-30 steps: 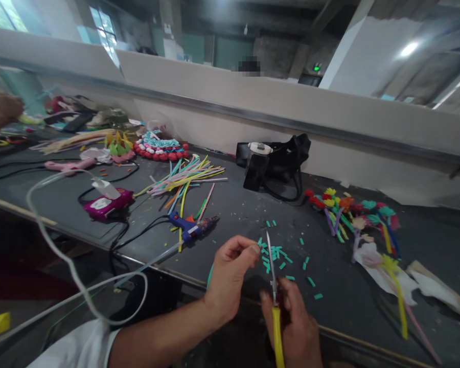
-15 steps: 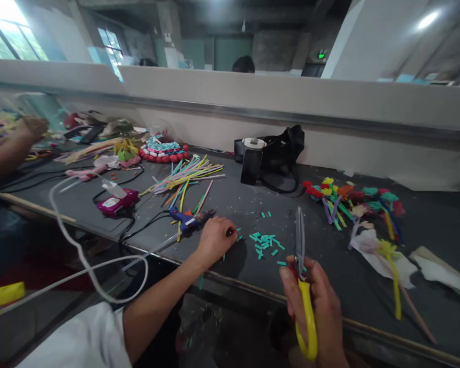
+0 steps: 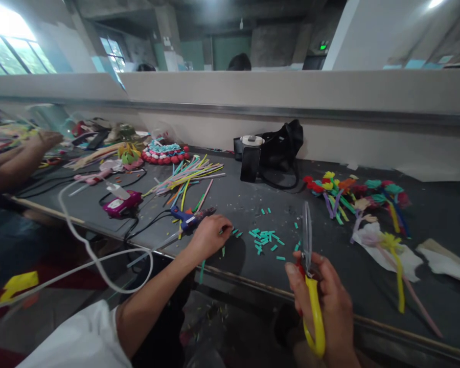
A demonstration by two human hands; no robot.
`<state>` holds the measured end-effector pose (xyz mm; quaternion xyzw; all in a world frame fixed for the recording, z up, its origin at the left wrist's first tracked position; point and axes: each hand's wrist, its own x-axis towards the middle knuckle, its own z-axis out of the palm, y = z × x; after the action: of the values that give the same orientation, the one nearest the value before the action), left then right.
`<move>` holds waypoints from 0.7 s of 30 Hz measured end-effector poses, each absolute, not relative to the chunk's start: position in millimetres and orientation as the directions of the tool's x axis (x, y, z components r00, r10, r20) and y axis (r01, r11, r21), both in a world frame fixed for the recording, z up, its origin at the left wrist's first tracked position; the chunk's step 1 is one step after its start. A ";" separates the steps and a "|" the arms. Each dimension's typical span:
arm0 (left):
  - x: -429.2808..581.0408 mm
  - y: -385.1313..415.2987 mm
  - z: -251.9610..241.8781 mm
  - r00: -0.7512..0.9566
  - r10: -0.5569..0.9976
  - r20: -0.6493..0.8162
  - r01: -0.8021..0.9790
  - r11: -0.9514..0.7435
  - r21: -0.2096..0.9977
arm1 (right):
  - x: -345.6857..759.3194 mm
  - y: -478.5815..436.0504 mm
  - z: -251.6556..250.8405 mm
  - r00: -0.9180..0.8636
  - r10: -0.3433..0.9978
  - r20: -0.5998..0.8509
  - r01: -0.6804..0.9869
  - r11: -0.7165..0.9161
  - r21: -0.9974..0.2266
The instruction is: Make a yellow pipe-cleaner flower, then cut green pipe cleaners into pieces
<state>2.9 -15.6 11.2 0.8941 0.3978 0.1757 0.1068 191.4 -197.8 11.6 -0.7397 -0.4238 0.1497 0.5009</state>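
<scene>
My right hand (image 3: 324, 296) grips yellow-handled scissors (image 3: 313, 312), with their blades (image 3: 307, 230) pointing up and away from me over the table. To the left, my left hand (image 3: 210, 236) rests low at the tabletop with its fingers curled together; whatever may be between the fingertips is hidden. Small cut green pieces (image 3: 266, 237) lie in a loose heap between the two hands. A few more green bits (image 3: 237, 233) are right beside my left fingertips. One green strip (image 3: 202, 272) hangs at the table edge under my left wrist.
A blue glue gun (image 3: 186, 217) lies just beyond my left hand, near a bundle of coloured pipe cleaners (image 3: 191, 176). Further back sits a black bag (image 3: 285, 148). Fuzzy coloured flowers (image 3: 329, 186) lie at the right. A co-worker's hand (image 3: 46, 138) is at far left.
My right hand and the scissors have shifted slightly right in view. My left hand has moved a little left, its fingers curled more downward. Green bits now show left of the scissor blades.
</scene>
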 end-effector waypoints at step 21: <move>-18.8 -35.9 26.3 0.879 0.477 0.027 0.469 -0.872 0.138 | 184.1 -193.6 17.0 0.604 0.779 0.172 0.464 -0.168 -0.870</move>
<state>-18.8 -35.9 26.3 0.9671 0.2445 0.0303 0.0639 184.1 -193.6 17.0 -0.7475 -0.4157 0.1594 0.4930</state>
